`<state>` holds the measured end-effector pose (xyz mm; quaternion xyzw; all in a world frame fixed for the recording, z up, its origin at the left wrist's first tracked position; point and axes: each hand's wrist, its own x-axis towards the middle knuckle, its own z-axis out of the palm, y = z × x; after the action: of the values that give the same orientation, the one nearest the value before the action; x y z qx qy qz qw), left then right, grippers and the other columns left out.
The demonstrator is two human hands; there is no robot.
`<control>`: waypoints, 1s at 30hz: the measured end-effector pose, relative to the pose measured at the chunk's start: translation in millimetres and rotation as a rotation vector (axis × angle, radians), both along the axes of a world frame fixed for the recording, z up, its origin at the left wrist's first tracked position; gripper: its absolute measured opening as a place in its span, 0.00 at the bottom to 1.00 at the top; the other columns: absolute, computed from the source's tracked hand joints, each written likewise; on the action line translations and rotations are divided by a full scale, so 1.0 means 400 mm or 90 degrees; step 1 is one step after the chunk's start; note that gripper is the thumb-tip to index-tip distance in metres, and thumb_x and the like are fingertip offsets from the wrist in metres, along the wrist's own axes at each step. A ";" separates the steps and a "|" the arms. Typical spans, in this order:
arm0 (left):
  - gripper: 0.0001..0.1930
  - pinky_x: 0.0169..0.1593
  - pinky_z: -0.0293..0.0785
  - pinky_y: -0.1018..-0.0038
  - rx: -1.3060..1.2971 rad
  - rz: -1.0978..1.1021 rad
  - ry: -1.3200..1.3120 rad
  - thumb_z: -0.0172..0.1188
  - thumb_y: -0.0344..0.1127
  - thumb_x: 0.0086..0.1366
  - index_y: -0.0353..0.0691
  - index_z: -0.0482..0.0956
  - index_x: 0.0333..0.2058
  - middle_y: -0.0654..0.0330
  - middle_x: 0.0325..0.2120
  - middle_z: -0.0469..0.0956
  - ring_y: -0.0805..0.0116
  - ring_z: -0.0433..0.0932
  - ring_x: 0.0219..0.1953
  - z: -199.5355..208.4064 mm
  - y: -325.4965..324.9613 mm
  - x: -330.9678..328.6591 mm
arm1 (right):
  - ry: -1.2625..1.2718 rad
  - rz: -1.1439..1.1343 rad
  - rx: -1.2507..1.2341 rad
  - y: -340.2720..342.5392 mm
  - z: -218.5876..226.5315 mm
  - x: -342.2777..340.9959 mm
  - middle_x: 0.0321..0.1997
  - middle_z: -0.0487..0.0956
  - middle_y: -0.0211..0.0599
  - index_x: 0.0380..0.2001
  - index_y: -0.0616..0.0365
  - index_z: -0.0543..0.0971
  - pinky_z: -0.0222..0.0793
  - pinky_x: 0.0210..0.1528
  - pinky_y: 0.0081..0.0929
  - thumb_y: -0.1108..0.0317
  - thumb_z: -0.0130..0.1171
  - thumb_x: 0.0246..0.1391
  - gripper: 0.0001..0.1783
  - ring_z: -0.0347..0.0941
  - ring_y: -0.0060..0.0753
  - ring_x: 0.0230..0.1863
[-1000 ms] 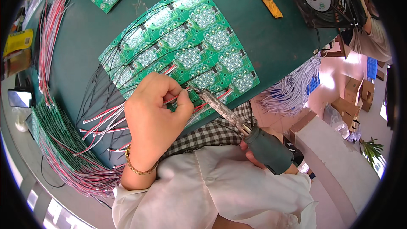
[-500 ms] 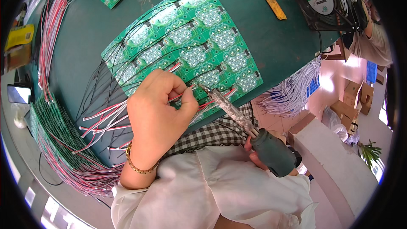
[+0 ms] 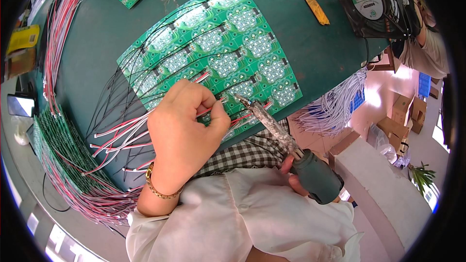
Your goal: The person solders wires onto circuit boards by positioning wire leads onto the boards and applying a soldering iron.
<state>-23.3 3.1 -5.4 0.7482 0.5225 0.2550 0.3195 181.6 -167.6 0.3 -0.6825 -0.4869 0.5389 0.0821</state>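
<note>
A green circuit board panel (image 3: 252, 24) lies on the table, with black wires and red-and-white wires running across it to the left. My left hand (image 3: 187, 121) rests over the panel's near part, its thumb and forefinger pinched on a red-and-white wire (image 3: 206, 111). From the right, my right hand (image 3: 293, 177) grips a soldering iron (image 3: 276, 133) with a dark handle and a crusted metal barrel. The iron's tip hovers just right of the pinched wire's end, seemingly a little apart from it. Most of my right hand is hidden behind the handle.
Wired boards (image 3: 73, 160) are stacked at the left, with a red-and-white wire bundle (image 3: 60, 43) beyond. A black fan (image 3: 371, 5) stands far right, near a yellow-ended strip (image 3: 315, 9). White cables (image 3: 335, 104) hang past the table edge. Another person's arm (image 3: 429, 51) shows at far right.
The soldering iron has shifted slightly right and its tip has drawn away from the wire's end. My left hand keeps its pinch, almost unmoved.
</note>
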 end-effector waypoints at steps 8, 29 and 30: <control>0.07 0.22 0.62 0.81 0.008 -0.003 -0.006 0.58 0.19 0.42 0.36 0.69 0.19 0.62 0.16 0.67 0.76 0.65 0.17 0.000 0.000 0.001 | -0.034 0.006 0.068 -0.022 -0.020 -0.004 0.24 0.75 0.34 0.26 0.50 0.76 0.69 0.30 0.37 0.58 0.69 0.25 0.20 0.73 0.44 0.27; 0.09 0.18 0.58 0.84 -0.014 -0.014 -0.013 0.63 0.20 0.44 0.36 0.71 0.19 0.64 0.17 0.69 0.79 0.65 0.17 0.004 0.000 -0.007 | -0.008 0.031 0.096 -0.044 -0.030 0.004 0.27 0.75 0.35 0.31 0.52 0.76 0.69 0.29 0.36 0.59 0.71 0.23 0.25 0.72 0.42 0.26; 0.09 0.18 0.58 0.84 -0.012 -0.015 -0.015 0.63 0.20 0.43 0.36 0.71 0.19 0.64 0.17 0.69 0.79 0.65 0.17 0.004 0.001 -0.008 | 0.014 0.006 0.076 -0.046 -0.028 0.002 0.27 0.74 0.35 0.31 0.53 0.76 0.69 0.28 0.35 0.59 0.71 0.24 0.25 0.72 0.42 0.26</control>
<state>-26.3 3.5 -3.9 0.7482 0.5122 0.2555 0.3355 182.3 -185.8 -11.0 -0.6682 -0.5206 0.5165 0.1254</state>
